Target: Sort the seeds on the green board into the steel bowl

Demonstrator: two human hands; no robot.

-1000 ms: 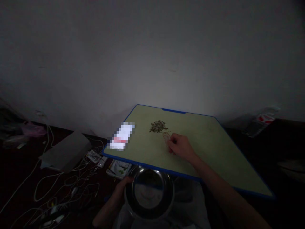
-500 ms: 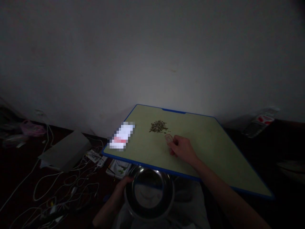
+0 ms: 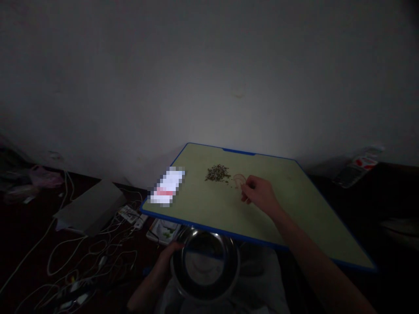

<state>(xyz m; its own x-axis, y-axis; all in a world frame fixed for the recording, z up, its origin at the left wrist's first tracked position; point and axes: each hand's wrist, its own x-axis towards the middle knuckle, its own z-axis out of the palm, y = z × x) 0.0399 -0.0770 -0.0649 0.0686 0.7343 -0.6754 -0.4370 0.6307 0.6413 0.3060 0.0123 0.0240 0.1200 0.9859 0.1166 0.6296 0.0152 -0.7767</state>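
My right hand (image 3: 258,194) is closed on a small clear plastic piece (image 3: 240,179), its exact kind hard to make out, held just above the cutting board (image 3: 278,209). To the left of that piece lies a loose pile of small dark grains (image 3: 217,173), with a few strays at its right edge. Below the board's near edge, my left hand (image 3: 166,257) grips the left rim of a shiny metal bowl (image 3: 204,266). The bowl rests over my lap, and no contents can be made out inside it.
A lit phone (image 3: 166,186), blurred out, lies at the board's left end. On the floor at left are a grey box (image 3: 90,207), tangled white cables (image 3: 98,248) and a pink plastic bag (image 3: 46,176). A wall (image 3: 209,78) stands behind the board.
My right hand has moved a little to the right and away from me with the clear plastic piece, farther from the pile. My left hand and the bowl stay in place.
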